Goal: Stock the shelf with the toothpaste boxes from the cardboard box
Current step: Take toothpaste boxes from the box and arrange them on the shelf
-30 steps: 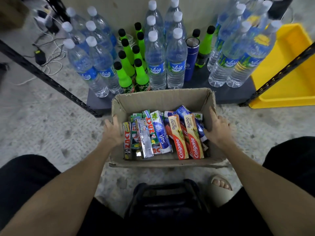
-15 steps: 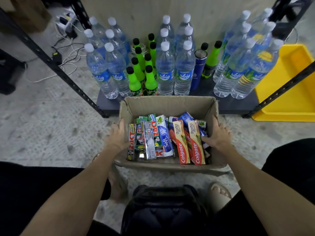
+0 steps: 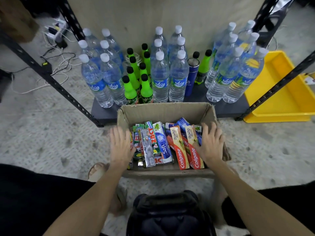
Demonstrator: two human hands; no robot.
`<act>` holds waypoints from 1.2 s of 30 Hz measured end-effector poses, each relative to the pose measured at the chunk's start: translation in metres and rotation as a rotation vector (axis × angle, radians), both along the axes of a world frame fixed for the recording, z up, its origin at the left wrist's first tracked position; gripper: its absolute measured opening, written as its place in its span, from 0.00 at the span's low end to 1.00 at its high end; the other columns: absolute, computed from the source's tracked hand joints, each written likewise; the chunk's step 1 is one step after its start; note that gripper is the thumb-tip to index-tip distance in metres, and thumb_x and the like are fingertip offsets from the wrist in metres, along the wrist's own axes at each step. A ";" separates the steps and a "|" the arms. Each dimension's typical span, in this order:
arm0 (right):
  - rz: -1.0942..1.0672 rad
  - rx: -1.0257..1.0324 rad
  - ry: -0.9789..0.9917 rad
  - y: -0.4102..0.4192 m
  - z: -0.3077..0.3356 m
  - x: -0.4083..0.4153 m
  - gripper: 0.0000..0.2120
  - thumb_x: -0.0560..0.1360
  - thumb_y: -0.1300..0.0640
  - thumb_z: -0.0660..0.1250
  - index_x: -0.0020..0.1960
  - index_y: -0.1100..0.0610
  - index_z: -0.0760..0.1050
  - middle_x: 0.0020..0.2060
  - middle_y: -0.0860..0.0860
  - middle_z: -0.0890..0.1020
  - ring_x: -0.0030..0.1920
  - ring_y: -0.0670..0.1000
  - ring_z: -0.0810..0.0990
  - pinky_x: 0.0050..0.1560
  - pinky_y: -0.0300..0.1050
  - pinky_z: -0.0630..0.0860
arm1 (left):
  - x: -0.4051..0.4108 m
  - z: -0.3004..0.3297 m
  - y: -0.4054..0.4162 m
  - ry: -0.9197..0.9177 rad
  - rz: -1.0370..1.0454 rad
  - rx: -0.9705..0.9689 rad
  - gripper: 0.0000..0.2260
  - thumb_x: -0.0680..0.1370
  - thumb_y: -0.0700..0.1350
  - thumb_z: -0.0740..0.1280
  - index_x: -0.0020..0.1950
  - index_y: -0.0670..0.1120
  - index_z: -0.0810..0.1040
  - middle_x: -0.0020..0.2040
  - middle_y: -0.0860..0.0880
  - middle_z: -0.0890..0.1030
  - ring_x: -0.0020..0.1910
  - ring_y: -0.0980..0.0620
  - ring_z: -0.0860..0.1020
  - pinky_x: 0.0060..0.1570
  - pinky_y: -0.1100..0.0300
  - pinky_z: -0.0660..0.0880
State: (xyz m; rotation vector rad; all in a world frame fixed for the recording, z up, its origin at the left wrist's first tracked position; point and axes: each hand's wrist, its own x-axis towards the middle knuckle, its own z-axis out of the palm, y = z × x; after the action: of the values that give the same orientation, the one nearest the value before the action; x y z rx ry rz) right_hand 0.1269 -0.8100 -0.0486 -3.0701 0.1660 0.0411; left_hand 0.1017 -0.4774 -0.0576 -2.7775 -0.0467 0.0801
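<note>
An open cardboard box (image 3: 167,110) sits on the floor in front of the bottom shelf. It holds several toothpaste boxes: two red Colgate boxes (image 3: 182,153), a blue and white Safi box (image 3: 162,143), and Zact boxes (image 3: 148,149). My left hand (image 3: 120,147) hovers over the box's left side with fingers spread, holding nothing. Over the right side, my right hand (image 3: 210,143) is spread too, its fingers lying on or just above the Colgate boxes.
The dark bottom shelf (image 3: 105,111) carries several Vaig water bottles (image 3: 160,77), green bottles (image 3: 130,89) and a blue flask (image 3: 191,77). Black slanted shelf posts (image 3: 56,84) flank it. A yellow tray (image 3: 279,92) lies right. Cables (image 3: 56,53) lie left. A dark bag (image 3: 168,213) sits between my legs.
Both hands have let go of the box's sides and moved up over its contents with fingers spread. The view has shifted so the box and shelf sit lower in frame.
</note>
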 end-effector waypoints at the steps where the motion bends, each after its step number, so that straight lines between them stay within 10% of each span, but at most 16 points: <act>1: 0.036 0.024 -0.014 0.011 -0.005 0.000 0.35 0.68 0.46 0.73 0.70 0.57 0.66 0.65 0.61 0.72 0.63 0.63 0.69 0.57 0.59 0.69 | 0.000 -0.005 -0.007 0.010 -0.065 -0.021 0.30 0.77 0.61 0.63 0.70 0.41 0.65 0.71 0.36 0.66 0.72 0.35 0.64 0.76 0.39 0.51; 5: 0.004 0.216 0.105 0.047 -0.032 0.000 0.34 0.72 0.43 0.71 0.71 0.59 0.66 0.62 0.60 0.77 0.60 0.62 0.75 0.55 0.59 0.73 | 0.015 -0.023 -0.043 0.108 0.016 -0.412 0.22 0.77 0.54 0.69 0.64 0.43 0.70 0.60 0.41 0.73 0.58 0.41 0.75 0.59 0.48 0.74; 9: -0.006 0.227 0.185 0.065 -0.054 0.002 0.39 0.76 0.39 0.66 0.79 0.53 0.54 0.64 0.59 0.76 0.65 0.59 0.75 0.65 0.58 0.72 | 0.026 -0.038 -0.072 0.215 0.465 -0.827 0.34 0.80 0.54 0.66 0.79 0.45 0.53 0.70 0.34 0.65 0.61 0.40 0.74 0.59 0.49 0.74; 15: 0.061 0.074 0.217 0.079 -0.071 0.012 0.47 0.78 0.35 0.60 0.80 0.47 0.31 0.62 0.58 0.78 0.63 0.59 0.76 0.66 0.56 0.68 | 0.029 -0.060 -0.084 0.116 0.548 -0.858 0.45 0.78 0.52 0.70 0.81 0.52 0.40 0.65 0.35 0.69 0.60 0.39 0.75 0.60 0.47 0.74; 23: 0.117 0.388 0.070 0.055 -0.062 0.020 0.42 0.75 0.41 0.66 0.81 0.43 0.47 0.52 0.53 0.82 0.57 0.55 0.77 0.66 0.55 0.67 | 0.032 -0.039 -0.063 0.073 0.452 -1.100 0.42 0.79 0.51 0.68 0.80 0.62 0.40 0.78 0.38 0.61 0.74 0.37 0.63 0.66 0.47 0.65; 28: 0.259 0.515 -0.023 0.050 -0.025 0.042 0.44 0.73 0.40 0.67 0.80 0.37 0.44 0.44 0.51 0.77 0.48 0.53 0.73 0.57 0.54 0.71 | 0.036 0.011 -0.052 -0.038 0.345 -1.185 0.42 0.75 0.50 0.70 0.79 0.68 0.46 0.59 0.47 0.72 0.64 0.43 0.73 0.57 0.52 0.70; 36: 0.406 0.701 -0.181 0.036 0.088 0.071 0.44 0.71 0.43 0.73 0.79 0.36 0.52 0.44 0.48 0.78 0.46 0.50 0.72 0.55 0.49 0.72 | 0.047 0.126 -0.051 -0.233 0.109 -1.307 0.37 0.73 0.51 0.74 0.77 0.67 0.59 0.66 0.62 0.74 0.59 0.74 0.72 0.59 0.60 0.72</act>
State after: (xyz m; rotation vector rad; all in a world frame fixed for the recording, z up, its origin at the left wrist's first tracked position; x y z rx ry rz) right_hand 0.1975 -0.7735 0.0389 -2.3410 -0.3971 -0.1296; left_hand 0.1488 -0.5281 0.0682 -4.0702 -0.2995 -0.2971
